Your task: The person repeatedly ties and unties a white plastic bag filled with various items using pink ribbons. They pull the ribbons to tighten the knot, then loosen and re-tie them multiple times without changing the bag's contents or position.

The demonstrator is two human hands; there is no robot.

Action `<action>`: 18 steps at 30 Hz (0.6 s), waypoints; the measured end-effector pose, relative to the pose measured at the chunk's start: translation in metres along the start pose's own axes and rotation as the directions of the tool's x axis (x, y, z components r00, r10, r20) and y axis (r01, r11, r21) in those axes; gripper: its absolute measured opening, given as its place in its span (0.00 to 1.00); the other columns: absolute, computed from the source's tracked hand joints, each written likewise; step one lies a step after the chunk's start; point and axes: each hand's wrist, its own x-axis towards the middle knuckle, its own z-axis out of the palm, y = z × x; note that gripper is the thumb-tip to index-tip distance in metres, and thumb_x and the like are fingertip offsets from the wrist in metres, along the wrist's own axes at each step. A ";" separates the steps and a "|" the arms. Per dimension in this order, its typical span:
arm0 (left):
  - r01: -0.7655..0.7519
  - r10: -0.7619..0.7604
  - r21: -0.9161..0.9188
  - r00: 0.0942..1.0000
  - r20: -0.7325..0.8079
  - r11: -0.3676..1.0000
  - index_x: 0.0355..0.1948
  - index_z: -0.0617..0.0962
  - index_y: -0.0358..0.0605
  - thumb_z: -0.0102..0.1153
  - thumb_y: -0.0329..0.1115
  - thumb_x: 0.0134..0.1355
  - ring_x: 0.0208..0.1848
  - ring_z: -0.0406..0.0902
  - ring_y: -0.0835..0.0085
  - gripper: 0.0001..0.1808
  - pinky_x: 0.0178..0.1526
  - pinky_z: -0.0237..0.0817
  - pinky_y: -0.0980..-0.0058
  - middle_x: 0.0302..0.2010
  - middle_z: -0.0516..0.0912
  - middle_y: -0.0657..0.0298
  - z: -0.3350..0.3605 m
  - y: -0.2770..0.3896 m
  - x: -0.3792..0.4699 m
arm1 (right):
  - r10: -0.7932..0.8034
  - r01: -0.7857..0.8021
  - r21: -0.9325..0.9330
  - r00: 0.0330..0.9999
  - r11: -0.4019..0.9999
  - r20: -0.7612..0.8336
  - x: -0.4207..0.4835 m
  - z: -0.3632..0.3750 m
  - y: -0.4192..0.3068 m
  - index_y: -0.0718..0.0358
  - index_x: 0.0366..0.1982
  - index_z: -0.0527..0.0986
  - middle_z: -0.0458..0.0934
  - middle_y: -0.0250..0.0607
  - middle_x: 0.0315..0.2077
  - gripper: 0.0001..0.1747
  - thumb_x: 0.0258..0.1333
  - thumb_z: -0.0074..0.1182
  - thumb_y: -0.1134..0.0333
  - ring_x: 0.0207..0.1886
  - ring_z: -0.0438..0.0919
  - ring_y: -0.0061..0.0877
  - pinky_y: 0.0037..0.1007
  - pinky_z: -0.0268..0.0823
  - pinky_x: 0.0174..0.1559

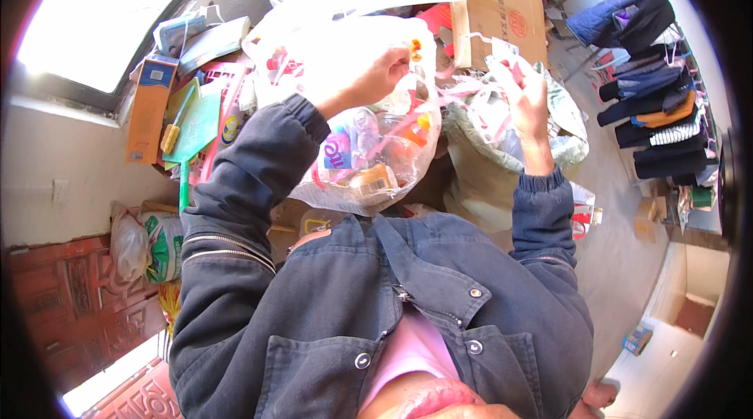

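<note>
My left hand (385,73) is over a large translucent plastic sack (376,201), its fingers curled; whether they hold anything is hard to see in the glare. In the sack are a plastic bottle with a purple and blue label (338,148), an orange-capped bottle (419,130) and other clear plastic containers. My right hand (525,95) is raised over a pale green woven sack (479,184), its fingertips closed on a whitish plastic piece (505,48). Pink plastic strips (459,88) trail between the two sacks. Bright light washes out the first sack's far side.
A cardboard box (500,16) stands behind the sacks. To the left are an orange carton (152,107), a green plastic dustpan (197,122) and a yellow-handled brush (171,138). Clothes (670,107) hang along the right wall. Bagged items (130,248) sit by a carved reddish panel (76,284).
</note>
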 end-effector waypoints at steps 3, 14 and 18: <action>-0.045 0.045 -0.055 0.999 -0.007 0.997 0.48 0.75 0.34 0.53 0.25 0.68 0.42 0.76 0.61 0.09 0.48 0.68 0.68 0.39 0.79 0.51 -0.001 -0.008 0.004 | 0.065 -0.066 -0.074 0.998 0.995 -0.013 -0.011 0.013 -0.014 0.65 0.40 0.81 0.70 0.19 0.21 0.10 0.65 0.57 0.66 0.22 0.63 0.06 0.18 0.51 0.23; -0.126 0.150 0.246 0.986 -0.079 0.961 0.42 0.77 0.36 0.53 0.31 0.68 0.32 0.78 0.57 0.08 0.39 0.70 0.64 0.30 0.80 0.52 -0.023 0.030 0.016 | 0.116 0.125 -0.747 0.958 0.653 0.262 0.003 0.073 0.006 0.57 0.33 0.85 0.83 0.50 0.27 0.21 0.51 0.65 0.46 0.33 0.83 0.47 0.42 0.74 0.37; 0.119 -0.127 -0.059 0.979 -0.159 0.991 0.43 0.78 0.38 0.50 0.36 0.73 0.33 0.77 0.75 0.11 0.38 0.69 0.73 0.31 0.80 0.61 -0.095 0.097 0.029 | 0.122 0.069 -0.645 0.961 0.761 0.247 0.013 0.058 0.029 0.61 0.32 0.84 0.83 0.48 0.26 0.18 0.55 0.62 0.52 0.31 0.83 0.39 0.37 0.73 0.36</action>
